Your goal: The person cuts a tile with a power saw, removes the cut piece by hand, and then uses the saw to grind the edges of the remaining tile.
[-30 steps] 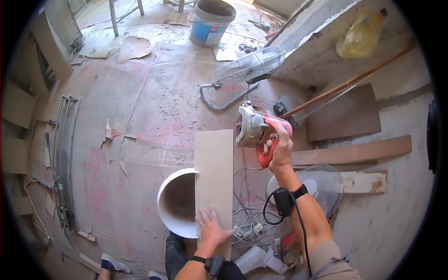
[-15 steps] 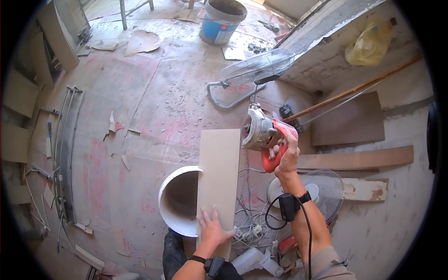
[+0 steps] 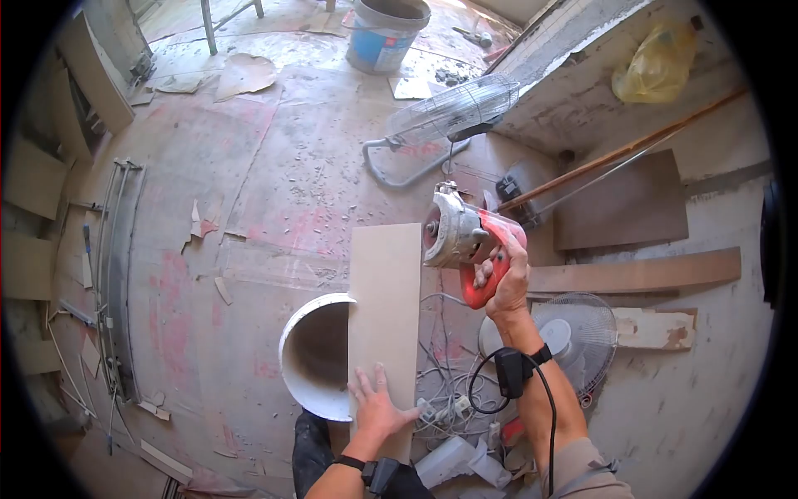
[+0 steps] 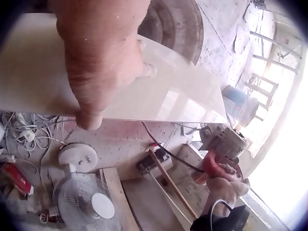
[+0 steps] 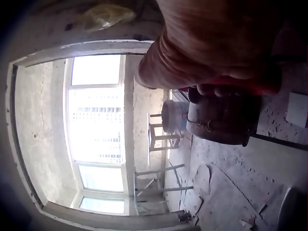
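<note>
A long beige tile lies over the right part of a round white bucket. My left hand rests on the tile's near part with fingers spread, the thumb at its right edge; the left wrist view shows the hand on the glossy tile. My right hand grips the red handle of a power cutter, held up to the right of the tile's far end, apart from it. In the right wrist view the hand partly hides the dark cutter body.
Tangled cables and a round fan lie right of the tile. A second fan and a blue-grey bucket stand farther off. Metal rails lie at the left, and a wooden pole leans at the right.
The head view has shifted slightly. The right hand still holds the cutter near the tile's far end, and the left hand stays on the tile.
</note>
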`<state>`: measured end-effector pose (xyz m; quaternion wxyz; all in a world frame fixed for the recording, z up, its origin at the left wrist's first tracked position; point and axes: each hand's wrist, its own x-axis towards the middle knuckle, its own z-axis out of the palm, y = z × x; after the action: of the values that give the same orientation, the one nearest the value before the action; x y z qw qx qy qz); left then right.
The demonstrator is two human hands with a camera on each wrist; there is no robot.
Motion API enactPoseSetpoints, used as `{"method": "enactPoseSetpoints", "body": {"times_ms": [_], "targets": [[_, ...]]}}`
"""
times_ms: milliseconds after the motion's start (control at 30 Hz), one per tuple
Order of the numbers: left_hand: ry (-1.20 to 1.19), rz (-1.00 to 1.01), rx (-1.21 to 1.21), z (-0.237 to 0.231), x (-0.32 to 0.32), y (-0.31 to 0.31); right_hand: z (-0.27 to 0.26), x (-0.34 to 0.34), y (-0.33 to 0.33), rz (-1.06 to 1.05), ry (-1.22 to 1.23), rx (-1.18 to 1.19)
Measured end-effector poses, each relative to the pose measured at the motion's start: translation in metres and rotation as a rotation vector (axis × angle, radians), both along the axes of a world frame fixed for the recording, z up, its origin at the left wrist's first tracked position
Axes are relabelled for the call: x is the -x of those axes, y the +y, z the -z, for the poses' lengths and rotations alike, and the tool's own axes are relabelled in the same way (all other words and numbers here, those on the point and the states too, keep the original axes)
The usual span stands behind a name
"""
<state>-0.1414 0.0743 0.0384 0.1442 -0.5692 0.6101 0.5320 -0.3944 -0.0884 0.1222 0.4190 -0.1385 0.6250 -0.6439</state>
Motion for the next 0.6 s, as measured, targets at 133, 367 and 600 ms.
{"method": "enactPoseSetpoints", "body": {"times_ms": [133,367,600], "targets": [[-0.009,0.013,0.020,0.002,0.000,0.001,0.000,0.000,0.004,-0.021,-0.004,0.003],[-0.032,0.036,0.043,0.004,0.001,0.001,0.004,0.000,0.012,-0.041,-0.001,0.032],[-0.041,0.048,0.031,0.003,0.001,-0.001,0.002,-0.003,0.018,-0.037,0.000,0.034]]}}
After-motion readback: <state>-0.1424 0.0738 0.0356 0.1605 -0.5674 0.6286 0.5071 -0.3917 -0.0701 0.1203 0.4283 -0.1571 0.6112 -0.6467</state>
